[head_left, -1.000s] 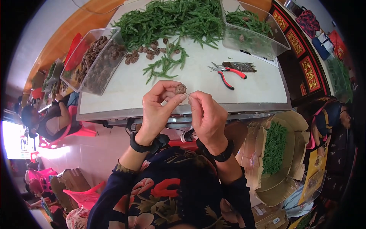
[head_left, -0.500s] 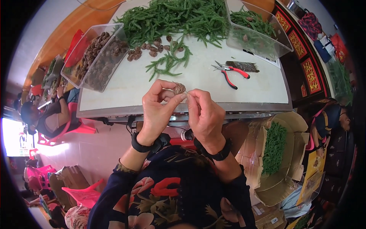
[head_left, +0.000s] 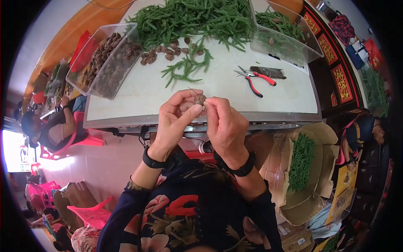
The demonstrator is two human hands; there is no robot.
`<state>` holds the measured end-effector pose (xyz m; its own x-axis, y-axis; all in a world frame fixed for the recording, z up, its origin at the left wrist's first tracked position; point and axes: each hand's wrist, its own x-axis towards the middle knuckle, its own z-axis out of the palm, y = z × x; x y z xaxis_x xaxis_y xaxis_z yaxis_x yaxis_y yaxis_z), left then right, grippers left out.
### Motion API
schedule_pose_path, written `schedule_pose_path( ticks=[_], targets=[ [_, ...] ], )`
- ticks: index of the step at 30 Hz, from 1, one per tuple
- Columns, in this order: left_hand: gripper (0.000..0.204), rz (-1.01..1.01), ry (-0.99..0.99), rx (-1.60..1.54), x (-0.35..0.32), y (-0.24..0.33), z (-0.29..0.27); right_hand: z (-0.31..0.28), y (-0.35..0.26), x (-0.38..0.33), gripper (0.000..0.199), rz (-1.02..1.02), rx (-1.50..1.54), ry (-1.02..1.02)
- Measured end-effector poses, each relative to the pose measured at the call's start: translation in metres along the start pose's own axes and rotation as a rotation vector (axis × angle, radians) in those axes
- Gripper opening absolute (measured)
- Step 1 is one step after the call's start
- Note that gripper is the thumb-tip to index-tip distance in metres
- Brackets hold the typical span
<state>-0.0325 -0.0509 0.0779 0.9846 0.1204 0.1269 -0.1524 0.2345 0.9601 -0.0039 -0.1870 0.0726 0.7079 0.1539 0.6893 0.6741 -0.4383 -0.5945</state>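
A small brown pine cone (head_left: 200, 99) sits between my two hands, above the near edge of the white table. My left hand (head_left: 178, 115) grips it with thumb and fingers, and a thin dark wire end sticks up by those fingertips. Pinched at the cone's right side are the thumb and forefinger of my right hand (head_left: 226, 126); what lies between them is too small to make out. Beyond my hands lies a green artificial sprig (head_left: 184, 72). Red-handled pliers (head_left: 256, 80) rest to the right, beside a bundle of dark wires (head_left: 268, 72).
A clear bin of pine cones (head_left: 105, 71) stands at the left, another clear bin (head_left: 289, 48) with greenery at the right. Green branches (head_left: 193, 21) are heaped at the back, with loose cones (head_left: 169, 54) before them. A cardboard box (head_left: 319, 168) of greenery stands below right. Other people sit nearby.
The pine cone has turned in my fingers and shifted slightly right and down. The thin wire end now shows above my left fingertips.
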Motion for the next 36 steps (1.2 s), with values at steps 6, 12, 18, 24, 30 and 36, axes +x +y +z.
schedule_pose_path(
  ticks=[6, 12, 18, 24, 30, 36],
  targets=[
    [0.024, -0.054, -0.009, -0.048, 0.003, -0.006, -0.008, 0.001, -0.003, 0.0, 0.01, -0.07, -0.038, 0.006],
    [0.019, -0.173, 0.047, -0.308, 0.002, -0.003, -0.01, -0.005, -0.01, -0.007, 0.012, -0.081, -0.029, 0.02],
    [0.019, -0.167, 0.001, -0.309, -0.001, -0.001, -0.009, -0.004, -0.013, -0.007, 0.013, -0.081, -0.024, 0.041],
    [0.019, -0.169, 0.009, -0.379, 0.0, -0.002, -0.008, -0.004, -0.014, -0.013, 0.013, -0.051, 0.036, 0.073],
    [0.018, -0.281, -0.028, -0.513, 0.0, -0.009, -0.017, 0.002, -0.011, -0.02, 0.014, -0.049, 0.075, 0.072],
    [0.018, -0.331, -0.065, -0.579, 0.001, -0.018, -0.017, 0.001, -0.008, -0.027, 0.015, -0.001, 0.103, 0.056]
  ],
)
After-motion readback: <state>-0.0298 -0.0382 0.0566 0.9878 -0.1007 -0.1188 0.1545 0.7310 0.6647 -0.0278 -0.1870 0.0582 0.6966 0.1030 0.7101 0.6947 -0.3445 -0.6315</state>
